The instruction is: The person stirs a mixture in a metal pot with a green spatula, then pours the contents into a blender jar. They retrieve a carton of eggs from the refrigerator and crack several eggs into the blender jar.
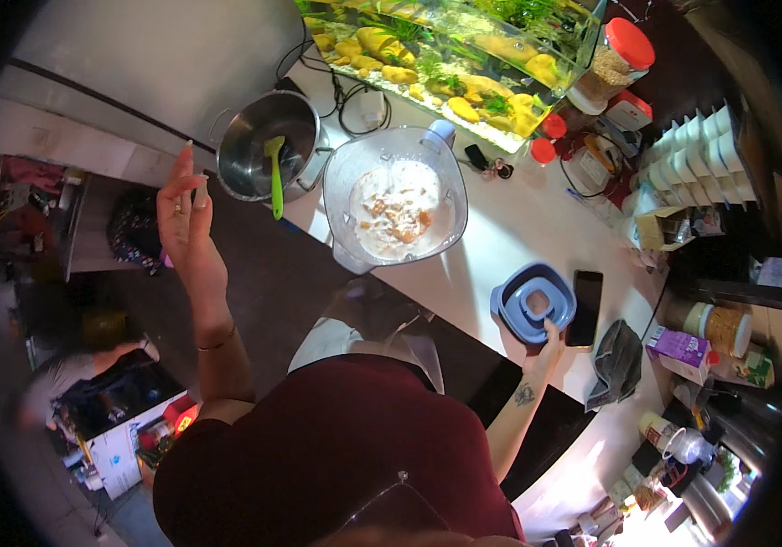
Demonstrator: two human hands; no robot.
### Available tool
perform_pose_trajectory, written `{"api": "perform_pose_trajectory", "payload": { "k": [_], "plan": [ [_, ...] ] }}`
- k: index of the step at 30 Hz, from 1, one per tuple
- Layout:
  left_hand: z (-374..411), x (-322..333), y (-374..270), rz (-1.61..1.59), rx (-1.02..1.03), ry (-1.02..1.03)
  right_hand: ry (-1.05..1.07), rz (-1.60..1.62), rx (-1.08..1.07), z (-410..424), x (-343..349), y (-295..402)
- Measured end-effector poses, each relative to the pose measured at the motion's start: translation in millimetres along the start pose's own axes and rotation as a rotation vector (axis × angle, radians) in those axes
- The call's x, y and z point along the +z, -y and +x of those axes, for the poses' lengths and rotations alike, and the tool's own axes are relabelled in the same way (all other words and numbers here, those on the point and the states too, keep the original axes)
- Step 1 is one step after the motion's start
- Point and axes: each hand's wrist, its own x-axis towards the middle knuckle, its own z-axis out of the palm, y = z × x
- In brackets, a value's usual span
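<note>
A clear blender jug (336, 198) stands on the white counter, holding milky white liquid with orange-brown pieces (397, 219). My right hand (547, 342) grips the near edge of a blue plastic lid (524, 308), which has an opening at its middle, right of the jug. My left hand (187, 212) is raised off the counter at the left, fingers extended and holding nothing. Between that hand and the jug is a steel pot (240, 164). A lime-green silicone brush or spatula (276, 184) leans over its rim.
An aquarium (459, 75) stands at the back. A phone (586, 308) lies beside the blue lid, with a dark grey cloth (616, 362) farther right. Red-lidded jars (627, 48), a purple carton (679, 352) and other goods line the right side. Another person (66, 383) is at the lower left.
</note>
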Motion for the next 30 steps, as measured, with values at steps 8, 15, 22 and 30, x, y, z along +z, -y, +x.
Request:
{"api": "perform_pose_trajectory", "payload": {
  "k": [8,15,22,30],
  "plan": [
    [-51,-38,-32,0.107,-0.065,-0.031,0.241,-0.002,0.18,17,47,16],
    [-95,-121,-48,0.137,-0.004,-0.18,0.085,0.111,0.046,25,42,-1],
    [-197,-318,-18,0.394,-0.168,-0.406,-0.228,-0.033,-0.202,-3,49,-33],
    [-371,-475,-55,0.521,-0.499,-0.758,-0.132,-0.666,-0.672,-111,103,-216]
  ]
}}
